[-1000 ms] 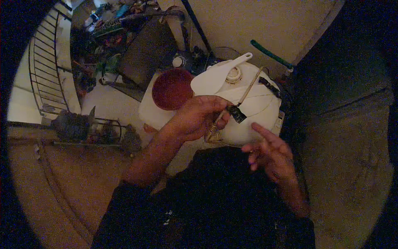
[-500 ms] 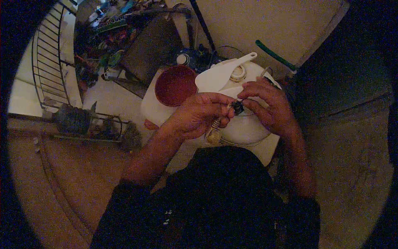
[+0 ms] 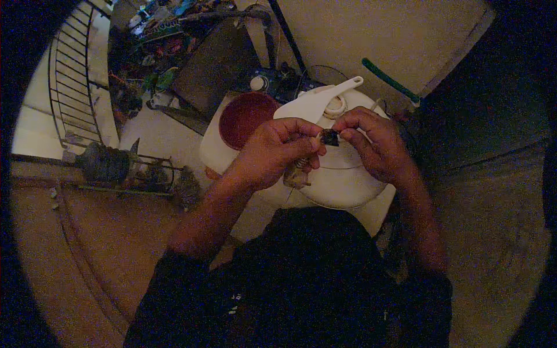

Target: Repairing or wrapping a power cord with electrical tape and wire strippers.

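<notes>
My left hand (image 3: pixel 272 149) is closed on a small part with a metal coil spring (image 3: pixel 302 162) and a pale, yellowish end (image 3: pixel 296 179) hanging below the fingers. At its fingertips a small black piece (image 3: pixel 329 137) sticks out toward the right. My right hand (image 3: pixel 376 145) pinches at that piece's right edge with thumb and forefinger. Too dark and grainy to tell its exact kind. Beneath both hands stands a large round white body (image 3: pixel 342 182). Across its far side lies a white flat paddle-shaped piece (image 3: pixel 310 105) with a holed handle, beside a pale ring (image 3: pixel 335 107).
A dark red bowl (image 3: pixel 246 119) sits left of the white body on a pale surface (image 3: pixel 213 142). Behind it is a dark blue item with a white cap (image 3: pixel 259 84). A green strip (image 3: pixel 390 80) leans at the wall. Clutter fills the far left, near a metal railing (image 3: pixel 69 87).
Both hands have lifted slightly, bringing the black piece up and a little left. My right fingers have curled closer to it. The view has shifted slightly.
</notes>
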Tool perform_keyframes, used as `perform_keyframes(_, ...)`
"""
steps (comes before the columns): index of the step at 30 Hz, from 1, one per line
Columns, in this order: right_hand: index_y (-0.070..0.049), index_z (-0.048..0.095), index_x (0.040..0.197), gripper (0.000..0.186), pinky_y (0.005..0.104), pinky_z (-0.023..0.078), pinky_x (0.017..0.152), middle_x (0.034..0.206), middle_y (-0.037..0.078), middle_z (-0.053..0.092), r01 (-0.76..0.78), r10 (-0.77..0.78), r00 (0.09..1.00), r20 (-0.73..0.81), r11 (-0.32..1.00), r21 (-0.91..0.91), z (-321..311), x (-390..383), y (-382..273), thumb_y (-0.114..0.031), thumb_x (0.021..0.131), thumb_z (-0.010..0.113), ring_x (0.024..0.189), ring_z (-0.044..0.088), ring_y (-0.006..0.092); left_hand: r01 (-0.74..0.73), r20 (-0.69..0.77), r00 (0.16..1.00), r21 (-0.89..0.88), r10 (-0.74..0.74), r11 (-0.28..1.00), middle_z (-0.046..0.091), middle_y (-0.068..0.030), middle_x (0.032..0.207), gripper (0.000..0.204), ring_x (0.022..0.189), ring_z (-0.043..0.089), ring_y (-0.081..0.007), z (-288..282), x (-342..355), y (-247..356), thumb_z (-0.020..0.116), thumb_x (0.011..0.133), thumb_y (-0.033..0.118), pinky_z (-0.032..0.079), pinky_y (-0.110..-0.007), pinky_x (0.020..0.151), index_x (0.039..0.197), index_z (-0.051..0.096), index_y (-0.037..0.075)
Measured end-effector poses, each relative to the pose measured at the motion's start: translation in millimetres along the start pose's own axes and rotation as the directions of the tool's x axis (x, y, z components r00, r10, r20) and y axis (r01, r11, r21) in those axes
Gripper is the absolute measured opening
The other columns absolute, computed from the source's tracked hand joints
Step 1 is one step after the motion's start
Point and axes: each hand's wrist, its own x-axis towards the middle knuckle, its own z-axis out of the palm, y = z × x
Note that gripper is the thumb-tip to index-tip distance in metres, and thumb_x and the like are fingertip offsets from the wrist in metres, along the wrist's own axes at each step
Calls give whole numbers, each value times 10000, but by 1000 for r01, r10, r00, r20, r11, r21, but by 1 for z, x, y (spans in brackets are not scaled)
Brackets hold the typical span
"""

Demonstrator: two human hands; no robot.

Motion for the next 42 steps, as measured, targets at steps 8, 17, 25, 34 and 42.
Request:
perform_keyframes(8, -22, 585, 925, 202, 364, 453, 718, 848, 144, 595, -15, 11, 999, 42, 993, 114, -5, 14, 4, -187, 864, 485, 804, 588, 298, -29, -64, 997, 202, 43, 979, 562, 5, 660, 204, 550, 505, -60, 2, 4, 10, 642, 794, 207, 409, -215, 474, 888, 574, 39)
perform_keyframes(17, -23, 593, 992, 252, 331, 459, 766, 898, 128, 631, 17, -13, 1000, -21, 980, 198, -10, 13, 9, -217, 856, 507, 847, 607, 247, -1, -108, 994, 206, 24, 979, 528, 17, 594, 190, 494, 460, -50, 8, 17, 9, 642, 794, 232, 347, -214, 420, 815, 578, 55)
perform_keyframes(25, -61, 604, 898, 191, 350, 452, 780, 894, 100, 621, 229, -220, 967, -124, 972, 61, -14, 15, 14, -142, 730, 647, 857, 596, 256, -8, -84, 996, 61, 13, 998, 528, 13, 591, 143, 476, 464, -61, 9, 16, 14, 613, 807, 176, 350, -218, 418, 836, 564, 45)
perform_keyframes(34, -60, 576, 863, 125, 362, 457, 740, 861, 109, 586, 172, -172, 981, -86, 985, -4, -10, 15, 10, -145, 771, 592, 824, 578, 281, -230, -72, 941, 583, 331, 779, 555, -9, 697, 157, 614, 524, -68, 9, 17, 13, 647, 752, 133, 437, -249, 535, 837, 551, 42)
perform_keyframes(42, -55, 563, 896, 122, 366, 454, 743, 884, 119, 566, 127, -129, 991, -32, 991, -49, -10, 11, 8, -153, 829, 532, 854, 561, 302, -421, 192, 579, 903, 792, 89, 534, -94, 717, 161, 638, 562, -239, 14, 23, 16, 641, 669, 45, 466, -324, 585, 801, 548, 54)
